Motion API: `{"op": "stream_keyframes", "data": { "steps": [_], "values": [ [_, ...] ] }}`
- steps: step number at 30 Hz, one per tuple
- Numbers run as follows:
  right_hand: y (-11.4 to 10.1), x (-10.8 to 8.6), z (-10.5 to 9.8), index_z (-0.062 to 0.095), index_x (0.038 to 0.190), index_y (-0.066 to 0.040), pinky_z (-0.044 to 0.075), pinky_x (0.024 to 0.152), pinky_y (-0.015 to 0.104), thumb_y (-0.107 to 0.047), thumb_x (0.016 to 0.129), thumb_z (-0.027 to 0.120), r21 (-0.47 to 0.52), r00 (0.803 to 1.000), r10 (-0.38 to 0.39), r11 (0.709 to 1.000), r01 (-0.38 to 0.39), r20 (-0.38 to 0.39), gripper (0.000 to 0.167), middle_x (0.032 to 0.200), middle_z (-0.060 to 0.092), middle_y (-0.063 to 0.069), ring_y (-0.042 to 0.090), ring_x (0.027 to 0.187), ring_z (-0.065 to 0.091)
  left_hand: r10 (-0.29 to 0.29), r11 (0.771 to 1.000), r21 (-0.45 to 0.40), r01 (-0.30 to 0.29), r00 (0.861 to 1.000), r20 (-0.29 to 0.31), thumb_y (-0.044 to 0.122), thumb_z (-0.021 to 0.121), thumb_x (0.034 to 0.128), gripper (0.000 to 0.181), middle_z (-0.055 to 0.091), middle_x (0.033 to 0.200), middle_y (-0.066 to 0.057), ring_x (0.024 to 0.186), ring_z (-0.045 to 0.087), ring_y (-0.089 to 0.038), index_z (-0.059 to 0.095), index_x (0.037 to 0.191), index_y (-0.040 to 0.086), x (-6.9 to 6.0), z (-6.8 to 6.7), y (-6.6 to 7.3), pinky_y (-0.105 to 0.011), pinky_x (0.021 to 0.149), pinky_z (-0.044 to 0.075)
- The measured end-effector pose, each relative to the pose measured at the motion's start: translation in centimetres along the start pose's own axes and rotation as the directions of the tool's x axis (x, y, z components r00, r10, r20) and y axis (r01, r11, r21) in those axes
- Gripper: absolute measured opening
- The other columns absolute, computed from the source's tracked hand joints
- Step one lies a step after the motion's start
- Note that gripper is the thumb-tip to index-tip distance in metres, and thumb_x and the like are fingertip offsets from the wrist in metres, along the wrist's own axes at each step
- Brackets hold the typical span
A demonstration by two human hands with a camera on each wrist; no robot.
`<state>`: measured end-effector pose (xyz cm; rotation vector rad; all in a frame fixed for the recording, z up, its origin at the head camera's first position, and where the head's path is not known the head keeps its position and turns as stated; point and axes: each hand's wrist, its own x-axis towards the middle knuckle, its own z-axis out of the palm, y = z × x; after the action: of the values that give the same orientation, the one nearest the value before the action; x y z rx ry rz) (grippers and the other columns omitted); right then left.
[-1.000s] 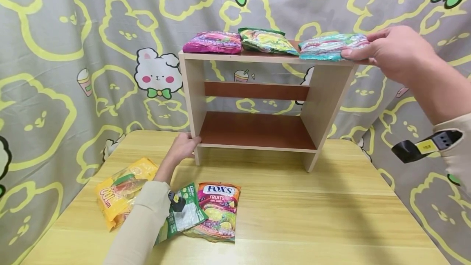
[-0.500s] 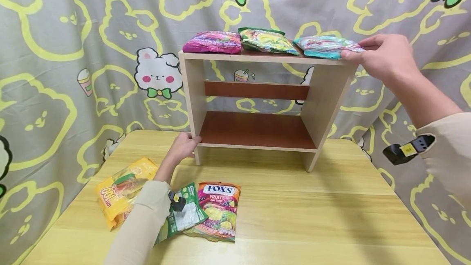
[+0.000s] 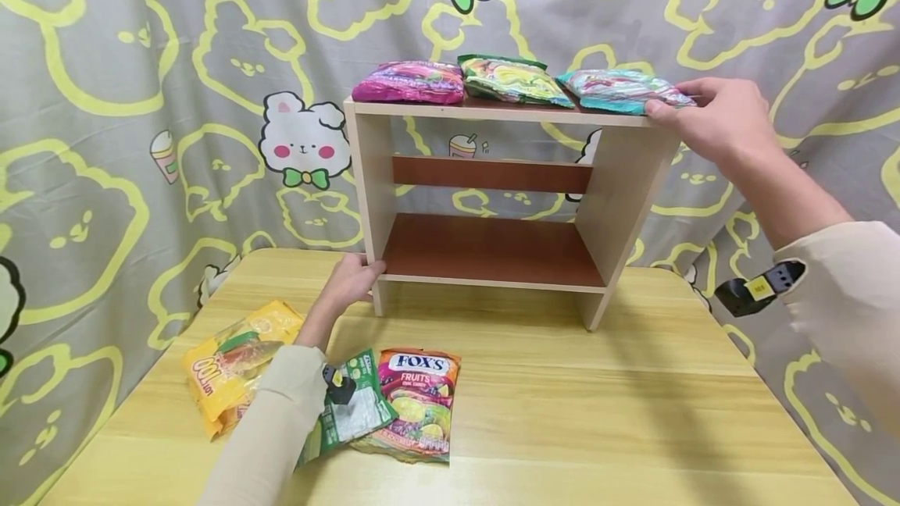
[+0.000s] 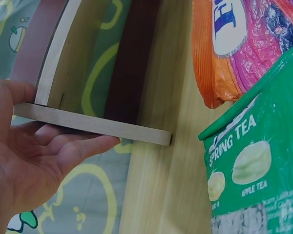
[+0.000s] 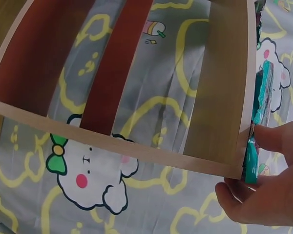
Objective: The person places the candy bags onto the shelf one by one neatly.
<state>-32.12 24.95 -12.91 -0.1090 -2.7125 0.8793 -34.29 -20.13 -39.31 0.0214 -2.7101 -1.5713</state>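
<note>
At the top right of the small wooden shelf (image 3: 480, 285), my right hand (image 3: 724, 117) holds the right end of a teal candy bag (image 3: 619, 92) between thumb and fingers. The bag lies flat on the top board. In the right wrist view the thumb rests on the teal candy bag (image 5: 263, 92), with other fingers by the board's end. My left hand (image 3: 349, 284) grips the lower left side panel (image 4: 93, 122), thumb inside and fingers along its outer face. Left of the teal bag sit a green-yellow candy bag (image 3: 516, 82) and a magenta candy bag (image 3: 411, 83).
On the wooden table (image 3: 598, 412) lie a Fox's candy bag (image 3: 419, 397), a green Spring Tea bag (image 3: 358, 400) partly over it, and yellow bags (image 3: 239, 358) at the left. A patterned curtain (image 3: 211, 100) hangs close behind and at both sides.
The right hand has moved slightly left and down, and the teal bag has settled flatter on the top board, a little further left. The left hand stays on the side panel.
</note>
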Motion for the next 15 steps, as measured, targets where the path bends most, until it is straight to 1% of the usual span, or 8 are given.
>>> {"op": "stream_keyframes", "data": {
  "steps": [3, 5, 6, 7, 10, 11, 13, 15],
  "values": [
    [-0.2, -0.5, 0.2, 0.03, 0.158, -0.003, 0.038, 0.104, 0.057, -0.058, 0.096, 0.051, -0.069, 0.997, -0.06, 0.996, 0.057, -0.055, 0.085, 0.159, 0.032, 0.029, 0.046, 0.142, 0.029, 0.005, 1.0, 0.003, -0.005, 1.0, 0.003, 0.027, 0.05, 0.1014, 0.046, 0.062, 0.123, -0.026, 0.118, 0.061, -0.041, 0.06, 0.13, -0.007, 0.1, 0.1, -0.1, -0.045, 0.079, 0.063],
    [-0.4, -0.9, 0.5, 0.029, 0.157, 0.002, 0.032, 0.112, 0.061, -0.051, 0.098, 0.052, -0.099, 0.986, -0.121, 0.989, 0.11, -0.115, 0.082, 0.156, 0.036, 0.033, 0.051, 0.143, 0.028, 0.006, 1.0, 0.007, -0.006, 1.0, 0.002, 0.027, 0.05, 0.1013, 0.045, 0.062, 0.123, -0.026, 0.119, 0.061, -0.042, 0.061, 0.129, -0.007, 0.1, 0.1, -0.1, -0.045, 0.079, 0.063],
    [-0.5, -1.1, 0.7, 0.029, 0.156, 0.004, 0.028, 0.115, 0.063, -0.047, 0.099, 0.053, -0.113, 0.976, -0.161, 0.983, 0.146, -0.147, 0.08, 0.154, 0.038, 0.034, 0.053, 0.143, 0.028, 0.006, 1.0, 0.009, -0.006, 1.0, 0.002, 0.028, 0.05, 0.1012, 0.045, 0.062, 0.123, -0.026, 0.119, 0.061, -0.042, 0.061, 0.129, -0.007, 0.1, 0.1, -0.1, -0.044, 0.078, 0.063],
    [-0.7, -1.3, 0.9, 0.03, 0.155, 0.005, 0.026, 0.116, 0.063, -0.042, 0.099, 0.053, -0.129, 0.962, -0.205, 0.975, 0.183, -0.179, 0.077, 0.151, 0.041, 0.035, 0.054, 0.141, 0.031, 0.005, 1.0, 0.011, -0.005, 1.0, 0.002, 0.028, 0.051, 0.1013, 0.045, 0.062, 0.123, -0.026, 0.119, 0.061, -0.042, 0.061, 0.129, -0.006, 0.1, 0.1, -0.1, -0.044, 0.078, 0.063],
    [-1.0, -1.9, 1.8, 0.036, 0.154, 0.002, 0.026, 0.116, 0.064, -0.031, 0.099, 0.055, -0.153, 0.91, -0.337, 0.939, 0.307, -0.24, 0.066, 0.148, 0.045, 0.034, 0.054, 0.138, 0.037, 0.001, 1.0, 0.011, -0.001, 1.0, 0.002, 0.028, 0.051, 0.1016, 0.046, 0.062, 0.126, -0.026, 0.12, 0.061, -0.041, 0.06, 0.131, -0.006, 0.1, 0.1, -0.1, -0.045, 0.079, 0.063],
    [-1.1, -2.0, 2.1, 0.037, 0.154, 0.001, 0.026, 0.116, 0.064, -0.028, 0.099, 0.055, -0.164, 0.895, -0.375, 0.925, 0.343, -0.243, 0.064, 0.148, 0.045, 0.034, 0.054, 0.138, 0.037, 0.0, 1.0, 0.01, -0.001, 1.0, 0.002, 0.028, 0.051, 0.1017, 0.046, 0.062, 0.126, -0.026, 0.12, 0.061, -0.041, 0.06, 0.132, -0.006, 0.1, 0.1, -0.1, -0.045, 0.079, 0.063],
    [-1.2, -2.3, 2.9, 0.038, 0.153, 0.0, 0.028, 0.114, 0.065, -0.025, 0.099, 0.057, -0.2, 0.872, -0.434, 0.897, 0.395, -0.227, 0.062, 0.147, 0.046, 0.035, 0.055, 0.136, 0.038, -0.003, 1.0, 0.005, 0.003, 1.0, 0.003, 0.028, 0.051, 0.1018, 0.046, 0.062, 0.127, -0.026, 0.12, 0.061, -0.041, 0.059, 0.132, -0.006, 0.1, 0.1, -0.2, -0.045, 0.08, 0.063],
    [-1.0, -2.5, 3.7, 0.038, 0.153, -0.001, 0.029, 0.112, 0.064, -0.021, 0.098, 0.059, -0.235, 0.853, -0.479, 0.871, 0.431, -0.209, 0.063, 0.144, 0.046, 0.036, 0.055, 0.132, 0.037, -0.005, 1.0, 0.003, 0.005, 1.0, 0.003, 0.028, 0.051, 0.1016, 0.046, 0.062, 0.126, -0.026, 0.119, 0.061, -0.041, 0.06, 0.132, -0.006, 0.2, 0.1, -0.3, -0.044, 0.079, 0.063]
  ]
}}
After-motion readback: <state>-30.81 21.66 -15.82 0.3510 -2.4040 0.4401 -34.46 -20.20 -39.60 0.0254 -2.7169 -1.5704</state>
